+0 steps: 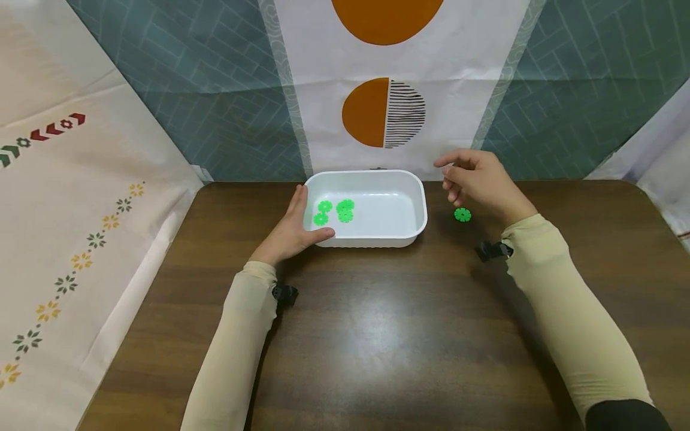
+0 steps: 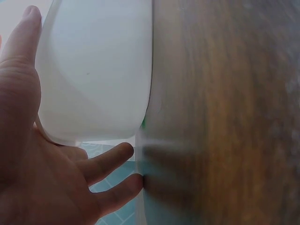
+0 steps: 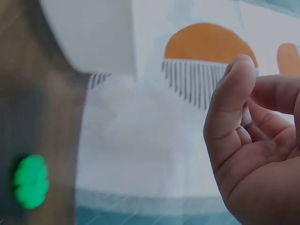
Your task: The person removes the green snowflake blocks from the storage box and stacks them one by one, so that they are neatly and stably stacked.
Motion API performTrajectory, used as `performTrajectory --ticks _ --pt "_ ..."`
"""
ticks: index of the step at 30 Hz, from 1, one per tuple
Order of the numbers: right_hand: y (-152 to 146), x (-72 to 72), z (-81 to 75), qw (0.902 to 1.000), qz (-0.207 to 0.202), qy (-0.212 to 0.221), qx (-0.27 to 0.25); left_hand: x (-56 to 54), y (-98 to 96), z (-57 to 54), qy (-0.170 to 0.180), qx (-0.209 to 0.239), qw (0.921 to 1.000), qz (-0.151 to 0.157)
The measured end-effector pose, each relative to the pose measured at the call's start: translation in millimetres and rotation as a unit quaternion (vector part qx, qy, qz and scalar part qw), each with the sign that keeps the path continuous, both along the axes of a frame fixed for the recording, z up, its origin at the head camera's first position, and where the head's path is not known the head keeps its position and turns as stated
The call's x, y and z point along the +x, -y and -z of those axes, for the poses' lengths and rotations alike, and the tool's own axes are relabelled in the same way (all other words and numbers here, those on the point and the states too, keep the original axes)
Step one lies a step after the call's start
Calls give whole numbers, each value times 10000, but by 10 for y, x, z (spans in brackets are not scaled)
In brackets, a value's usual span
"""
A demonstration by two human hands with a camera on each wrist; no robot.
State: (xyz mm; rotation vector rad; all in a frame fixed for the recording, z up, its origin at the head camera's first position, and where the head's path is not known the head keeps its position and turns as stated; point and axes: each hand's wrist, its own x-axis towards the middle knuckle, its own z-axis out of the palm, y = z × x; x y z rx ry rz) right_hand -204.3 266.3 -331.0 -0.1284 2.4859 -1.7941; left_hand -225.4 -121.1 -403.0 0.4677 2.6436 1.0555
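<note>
The splayed left hand (image 1: 289, 232) braced the white tray (image 1: 377, 242), apparently against sliding; right of it, the loosely curled, empty right hand (image 1: 481, 181) hovered near a green disc (image 1: 462, 214).

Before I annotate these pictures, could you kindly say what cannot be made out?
Head view: the left end of the tray, partly covered by the left hand.
Left wrist view: the tray's interior, hidden by its outer wall.
Right wrist view: edge details of the green disc, blurred; part of the right hand, cut off by the right edge.
</note>
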Motion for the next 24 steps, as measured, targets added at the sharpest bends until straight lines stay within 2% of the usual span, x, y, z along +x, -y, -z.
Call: performTrajectory --ticks 6,13,19,24 --pt "268 -134 -132 9992 -289 -249 78 -13 14 17 -37 20 10000 15" --pt "598 -336 -203 9979 -540 -201 307 -9 24 6 -31 -4 10000 25" --pt "851 -480 -205 9952 -838 -416 288 -4 17 7 -45 11 10000 6" --pt "992 -590 -124 9932 -934 -551 425 -9 12 16 8 77 10000 -32"
